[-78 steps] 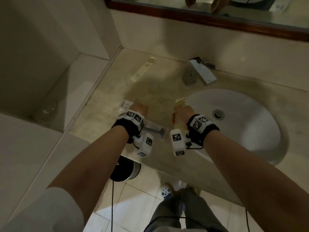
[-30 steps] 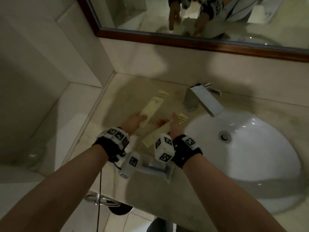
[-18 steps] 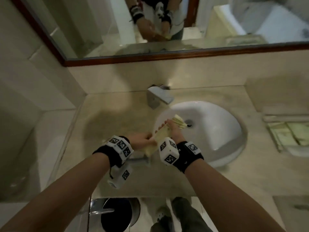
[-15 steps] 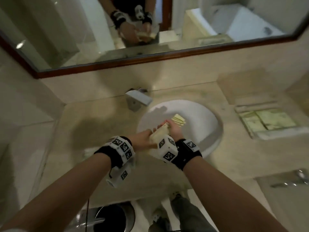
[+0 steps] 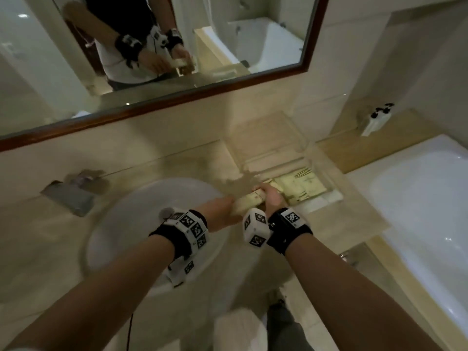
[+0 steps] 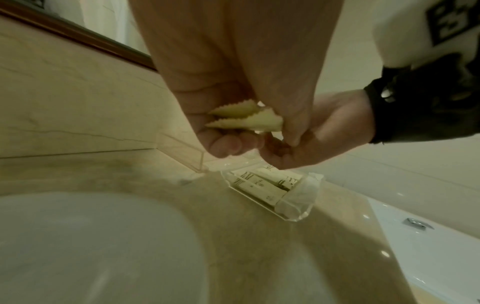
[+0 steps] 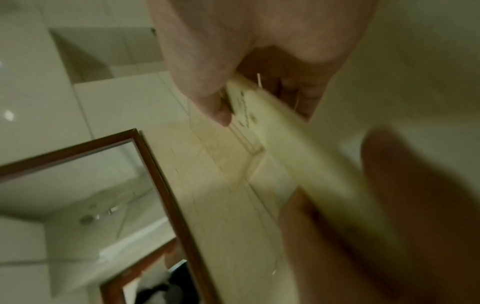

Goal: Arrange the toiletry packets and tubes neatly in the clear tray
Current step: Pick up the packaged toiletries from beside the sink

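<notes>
Both hands hold a small stack of long pale-yellow toiletry packets (image 5: 249, 200) between them, just left of the clear tray (image 5: 331, 184). My left hand (image 5: 222, 211) pinches the near serrated ends of the packets (image 6: 244, 119). My right hand (image 5: 269, 198) grips the far end, its thumb (image 7: 207, 96) over the top packet (image 7: 275, 139). The tray sits on the counter right of the basin, with several pale-yellow packets (image 5: 301, 186) lying flat in it. In the left wrist view the tray (image 6: 298, 218) shows packets (image 6: 262, 187) and a white wrapped item (image 6: 298, 195) at its near end.
A white round basin (image 5: 131, 224) lies to the left with a metal tap (image 5: 73, 193) behind it. A framed mirror (image 5: 177, 102) runs along the wall. A white bathtub (image 5: 430, 198) borders the counter on the right, with a white dispenser (image 5: 374, 120) on its ledge.
Both hands picked the long packets up from the counter left of the tap, joined them into one stack and carried it right across the basin to the tray's edge.
</notes>
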The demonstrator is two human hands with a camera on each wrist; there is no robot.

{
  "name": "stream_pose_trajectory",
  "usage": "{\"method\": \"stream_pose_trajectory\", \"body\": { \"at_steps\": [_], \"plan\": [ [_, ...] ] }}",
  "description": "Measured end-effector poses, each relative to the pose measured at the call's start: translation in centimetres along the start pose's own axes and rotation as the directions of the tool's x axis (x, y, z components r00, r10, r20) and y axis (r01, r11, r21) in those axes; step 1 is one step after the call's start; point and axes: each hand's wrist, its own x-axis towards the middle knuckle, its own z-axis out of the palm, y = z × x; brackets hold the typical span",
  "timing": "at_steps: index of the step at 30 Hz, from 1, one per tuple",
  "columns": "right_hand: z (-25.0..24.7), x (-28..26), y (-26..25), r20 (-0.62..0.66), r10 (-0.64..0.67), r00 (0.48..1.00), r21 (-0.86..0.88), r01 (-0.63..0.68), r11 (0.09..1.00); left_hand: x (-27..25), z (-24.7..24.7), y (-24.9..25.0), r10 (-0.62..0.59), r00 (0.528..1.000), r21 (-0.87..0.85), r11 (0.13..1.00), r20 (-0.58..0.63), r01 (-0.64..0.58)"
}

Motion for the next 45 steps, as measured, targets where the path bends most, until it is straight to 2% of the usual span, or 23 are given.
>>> {"method": "stream_pose_trajectory", "body": {
  "at_steps": [3, 7, 10, 12, 15, 17, 20, 26, 29, 32, 35, 39, 43, 45],
  "plan": [
    [-5.9, 4.6, -4.6, -0.089, 0.059, 0.994, -0.154, -0.072, 0.985, 6.3, 0.8, 3.7, -0.017, 1.0, -0.019, 1.0, 0.014, 0.018],
    [-10.8, 9.4, -9.6, -0.116, 0.067, 0.991, -0.37, -0.106, 0.923, 12.7, 1.3, 7.7, -0.027, 0.999, -0.017, 0.999, 0.041, 0.028],
    [-11.8, 12.9, -11.2, -0.124, 0.027, 0.992, -0.46, -0.081, 0.884, 16.3, 1.8, 8.5, -0.051, 0.998, 0.013, 0.999, -0.033, 0.052],
    [-11.9, 14.6, -11.5, -0.161, -0.032, 0.986, -0.545, -0.062, 0.836, 17.7, 2.4, 8.5, -0.071, 0.989, 0.06, 0.995, -0.131, 0.079],
    [-11.7, 15.4, -11.9, -0.196, -0.162, 0.967, -0.637, 0.0, 0.771, 18.8, 3.2, 8.2, -0.098, 0.959, 0.066, 0.991, -0.267, 0.119],
    [-11.5, 15.7, -11.4, -0.166, -0.226, 0.96, -0.686, 0.052, 0.726, 19.2, 3.8, 7.6, -0.113, 0.956, 0.064, 0.989, -0.271, 0.135],
    [-11.4, 16.1, -10.3, -0.149, -0.32, 0.936, -0.822, 0.062, 0.566, 19.3, 4.3, 7.0, -0.095, 0.968, 0.079, 0.99, -0.231, 0.116],
    [-10.9, 17.1, -10.3, -0.111, -0.394, 0.912, -0.855, 0.114, 0.506, 20.0, 4.4, 6.7, -0.076, 0.971, 0.013, 0.997, -0.228, 0.081],
    [-10.8, 16.9, -10.2, -0.086, -0.415, 0.906, -0.849, 0.152, 0.505, 20.1, 4.1, 6.8, -0.065, 0.969, 0.023, 0.997, -0.237, 0.072],
    [-10.6, 16.1, -10.8, -0.068, -0.439, 0.896, -0.876, 0.157, 0.456, 19.8, 3.6, 6.7, -0.076, 0.964, -0.036, 0.997, -0.253, 0.069],
    [-9.6, 15.6, -11.1, -0.016, -0.459, 0.888, -0.86, 0.222, 0.46, 19.0, 2.7, 6.4, -0.14, 0.944, -0.128, 0.986, -0.298, 0.106],
    [-6.6, 14.2, -10.3, 0.115, -0.486, 0.866, -0.735, 0.403, 0.545, 17.1, 1.9, 5.1, -0.268, 0.888, -0.294, 0.942, -0.373, 0.161],
    [-2.8, 11.7, -7.3, 0.271, -0.503, 0.82, -0.684, 0.532, 0.499, 13.8, 2.8, 1.8, -0.453, 0.804, -0.542, 0.816, -0.386, 0.2],
    [-0.7, 10.6, -5.0, 0.339, -0.452, 0.825, -0.689, 0.545, 0.478, 11.4, 3.5, -0.4, -0.54, 0.752, -0.663, 0.725, -0.378, 0.188]
  ]
}}
